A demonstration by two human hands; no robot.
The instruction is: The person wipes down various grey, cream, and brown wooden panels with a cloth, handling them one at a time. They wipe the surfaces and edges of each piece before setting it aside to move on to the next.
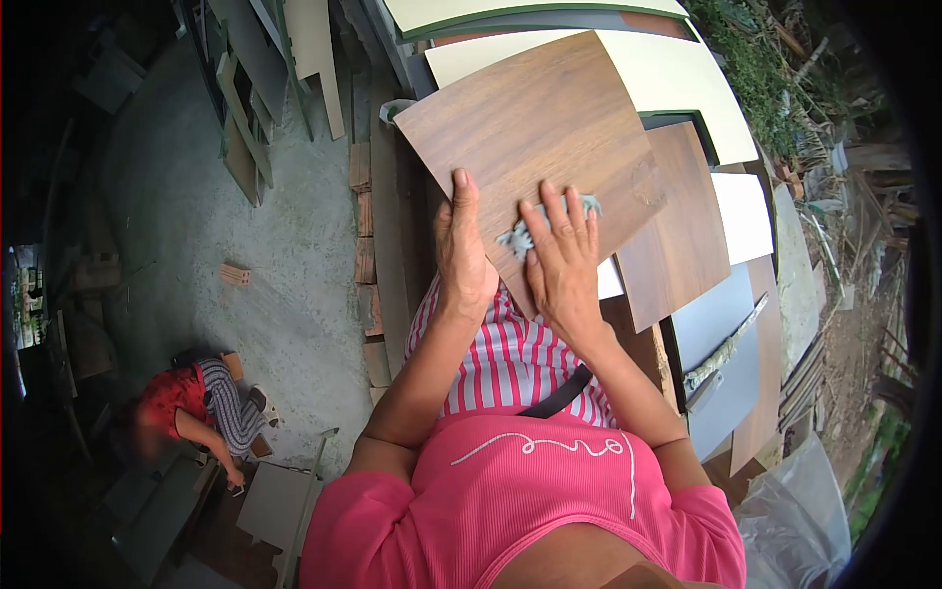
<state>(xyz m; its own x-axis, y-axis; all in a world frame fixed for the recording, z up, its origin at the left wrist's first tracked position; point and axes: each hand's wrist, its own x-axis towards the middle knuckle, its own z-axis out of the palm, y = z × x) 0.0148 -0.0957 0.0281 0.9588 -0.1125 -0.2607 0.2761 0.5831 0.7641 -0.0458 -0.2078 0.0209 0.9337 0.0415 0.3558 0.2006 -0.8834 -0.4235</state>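
A brown wood-grain board lies tilted in front of me, its near corner over my lap. My left hand is closed on its left edge, with the thumb along the top face and the other fingers hidden underneath. Fingers extended, my right hand presses a crumpled grey-blue rag against the board's surface near that corner. Bits of the rag stick out on both sides of the hand. A second wood-grain board lies partly under the first.
Cream panels and a blue-grey panel are stacked at the right. Bricks line the left side of the stack. Another person crouches at lower left beside boards. Panels lean at upper left; a loose brick lies on the floor.
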